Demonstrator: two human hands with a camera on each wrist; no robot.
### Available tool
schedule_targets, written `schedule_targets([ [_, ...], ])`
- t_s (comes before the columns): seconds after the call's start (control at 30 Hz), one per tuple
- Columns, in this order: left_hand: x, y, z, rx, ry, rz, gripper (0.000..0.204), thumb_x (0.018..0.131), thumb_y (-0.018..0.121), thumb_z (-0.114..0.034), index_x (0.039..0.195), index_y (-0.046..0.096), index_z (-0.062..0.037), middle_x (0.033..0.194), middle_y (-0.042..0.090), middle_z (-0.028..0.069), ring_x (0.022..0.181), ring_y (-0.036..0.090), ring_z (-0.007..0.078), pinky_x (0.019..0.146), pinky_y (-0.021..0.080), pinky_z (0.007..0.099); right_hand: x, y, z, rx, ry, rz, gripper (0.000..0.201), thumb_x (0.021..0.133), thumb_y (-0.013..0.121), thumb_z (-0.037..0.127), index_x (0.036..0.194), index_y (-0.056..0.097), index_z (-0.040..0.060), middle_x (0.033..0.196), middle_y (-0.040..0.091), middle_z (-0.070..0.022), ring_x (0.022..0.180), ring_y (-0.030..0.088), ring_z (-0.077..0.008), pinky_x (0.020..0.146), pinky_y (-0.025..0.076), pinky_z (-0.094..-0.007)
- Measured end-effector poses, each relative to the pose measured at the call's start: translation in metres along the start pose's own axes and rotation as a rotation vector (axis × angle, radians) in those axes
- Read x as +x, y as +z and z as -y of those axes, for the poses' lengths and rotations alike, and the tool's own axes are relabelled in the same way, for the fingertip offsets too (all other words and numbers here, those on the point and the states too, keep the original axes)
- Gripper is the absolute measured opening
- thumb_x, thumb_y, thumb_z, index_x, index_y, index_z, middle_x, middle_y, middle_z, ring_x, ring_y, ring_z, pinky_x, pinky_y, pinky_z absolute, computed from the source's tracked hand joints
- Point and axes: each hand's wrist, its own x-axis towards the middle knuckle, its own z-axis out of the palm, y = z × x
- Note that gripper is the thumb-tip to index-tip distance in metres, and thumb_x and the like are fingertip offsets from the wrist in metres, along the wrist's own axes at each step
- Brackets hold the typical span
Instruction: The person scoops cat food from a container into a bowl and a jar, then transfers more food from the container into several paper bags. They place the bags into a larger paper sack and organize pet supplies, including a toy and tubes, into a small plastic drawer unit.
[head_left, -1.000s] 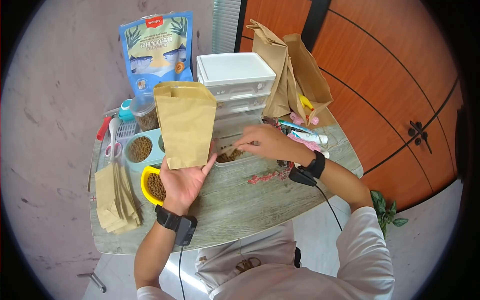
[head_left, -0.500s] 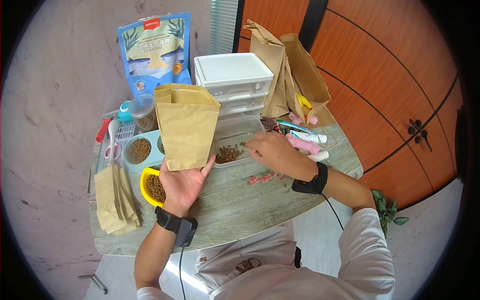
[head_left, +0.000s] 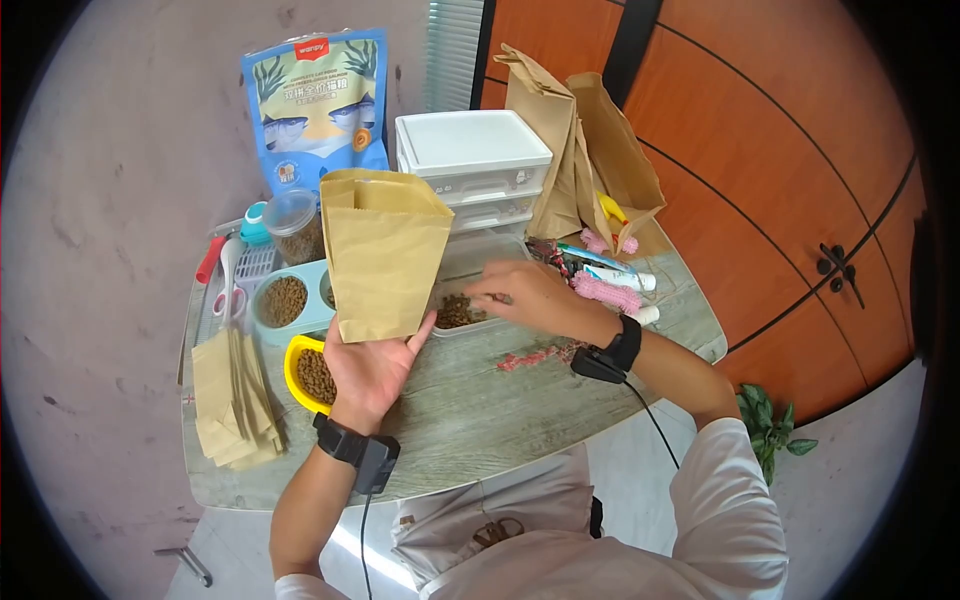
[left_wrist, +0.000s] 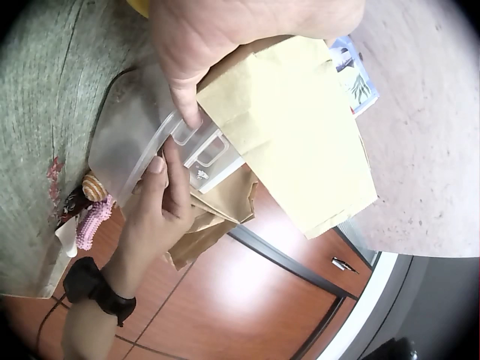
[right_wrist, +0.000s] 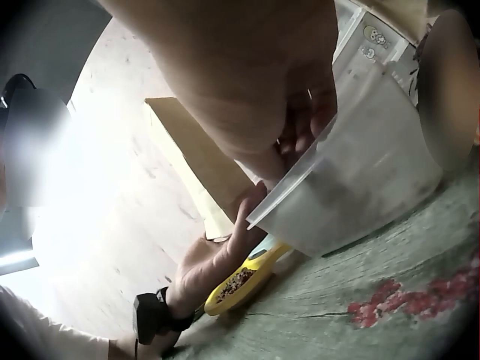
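A kraft paper bag [head_left: 390, 265] stands upright on my left hand [head_left: 368, 375], its mouth gaping at the top. The palm and thumb show under and beside the bag; the other fingers are hidden behind it. My right hand [head_left: 530, 295] reaches over the rim of a clear plastic container [head_left: 475, 250], fingers curled down inside, with brown bits of kibble [head_left: 460, 312] at the fingertips. More kibble lies on the container's floor. In the right wrist view, the container wall [right_wrist: 360, 172] blurs the curled fingers [right_wrist: 304, 131].
Flat paper bags [head_left: 232, 395], a yellow bowl [head_left: 300, 395] and a blue double bowl [head_left: 300, 310] of kibble lie left. A cat food pouch [head_left: 318, 115] and white drawers [head_left: 475, 140] stand behind. Tubes, a pink toy [head_left: 605, 291] and big paper bags [head_left: 620, 150] are right.
My right hand drew back slightly to the right, then moved left again over the kibble. The left hand still holds the bag, which has shifted a little to the right.
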Motion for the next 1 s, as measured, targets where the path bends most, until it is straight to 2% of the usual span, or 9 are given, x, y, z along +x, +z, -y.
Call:
schedule_targets([
  [0.1,0.000,-0.003,0.000,-0.016,-0.001,0.016,0.052,0.096,0.030,-0.036,0.141,0.036,-0.0098,0.143,0.039,0.0138,0.132,0.036,0.0359,0.109,0.029,0.0521,-0.004,-0.009,0.005,0.174,0.066,0.130,0.019,0.083,0.064,0.017,0.099,0.069,0.0087,0.081,0.060,-0.0112,0.074,0.059,-0.0293,0.066,0.048,-0.0379],
  [0.2,-0.001,-0.002,0.000,-0.002,-0.003,0.018,0.052,0.096,0.030,-0.037,0.141,0.035,-0.0103,0.143,0.039,0.0133,0.132,0.036,0.0364,0.109,0.029,0.0521,-0.005,-0.015,-0.009,0.216,-0.025,0.007,0.018,0.083,0.064,0.016,0.099,0.070,0.0080,0.080,0.060,-0.0107,0.071,0.059,-0.0272,0.064,0.047,-0.0358],
  [0.3,-0.001,-0.001,-0.001,-0.010,-0.003,0.018,0.052,0.096,0.029,-0.037,0.141,0.035,-0.0105,0.143,0.039,0.0136,0.131,0.036,0.0367,0.109,0.029,0.0523,-0.009,-0.023,-0.018,0.054,0.268,-0.095,0.015,0.084,0.064,0.010,0.096,0.069,0.0022,0.075,0.059,-0.0097,0.064,0.056,-0.0211,0.060,0.045,-0.0312],
  [0.63,-0.001,-0.001,0.001,0.000,-0.002,0.018,0.052,0.096,0.029,-0.036,0.141,0.036,-0.0105,0.142,0.041,0.0136,0.130,0.038,0.0369,0.109,0.030,0.0522,-0.017,0.002,0.012,0.120,0.153,-0.085,0.016,0.084,0.063,0.018,0.093,0.070,0.0063,0.077,0.059,-0.0109,0.069,0.059,-0.0277,0.062,0.047,-0.0368],
  [0.7,-0.001,-0.001,0.001,0.042,0.004,0.039,0.052,0.096,0.029,-0.037,0.140,0.035,-0.0097,0.144,0.039,0.0108,0.132,0.039,0.0291,0.110,0.029,0.0518,-0.014,0.001,0.018,0.078,0.104,-0.032,0.016,0.083,0.065,0.012,0.097,0.069,0.0053,0.079,0.062,-0.0090,0.067,0.058,-0.0217,0.059,0.046,-0.0320],
  [0.83,-0.002,-0.001,0.000,0.043,0.007,0.040,0.052,0.096,0.029,-0.036,0.140,0.035,-0.0099,0.144,0.039,0.0106,0.132,0.038,0.0289,0.110,0.029,0.0515,-0.010,-0.005,-0.011,0.076,0.005,-0.140,0.016,0.085,0.064,0.014,0.095,0.070,0.0033,0.077,0.063,-0.0091,0.064,0.058,-0.0178,0.057,0.046,-0.0291],
  [0.9,-0.003,-0.002,-0.001,0.045,-0.004,0.056,0.052,0.095,0.030,-0.036,0.140,0.035,-0.0101,0.144,0.038,0.0104,0.132,0.038,0.0287,0.109,0.030,0.0511,-0.010,-0.019,-0.019,0.094,0.354,-0.092,0.017,0.085,0.064,0.015,0.092,0.069,0.0002,0.072,0.065,-0.0081,0.061,0.058,-0.0128,0.056,0.045,-0.0271],
  [0.93,-0.003,-0.002,-0.001,0.036,0.002,0.050,0.052,0.095,0.030,-0.036,0.140,0.035,-0.0101,0.144,0.038,0.0104,0.132,0.038,0.0287,0.109,0.030,0.0511,-0.010,-0.023,-0.024,0.093,0.351,-0.079,0.017,0.085,0.064,0.015,0.092,0.069,0.0002,0.072,0.065,-0.0081,0.061,0.058,-0.0128,0.056,0.045,-0.0271],
  [1.0,-0.002,0.000,-0.001,0.004,-0.022,0.003,0.050,0.096,0.028,-0.036,0.139,0.039,-0.0128,0.143,0.041,0.0090,0.131,0.039,0.0279,0.110,0.027,0.0515,-0.012,-0.029,-0.032,0.186,0.520,0.042,0.023,0.082,0.064,0.020,0.087,0.067,-0.0019,0.073,0.065,-0.0159,0.064,0.062,-0.0220,0.062,0.048,-0.0318],
])
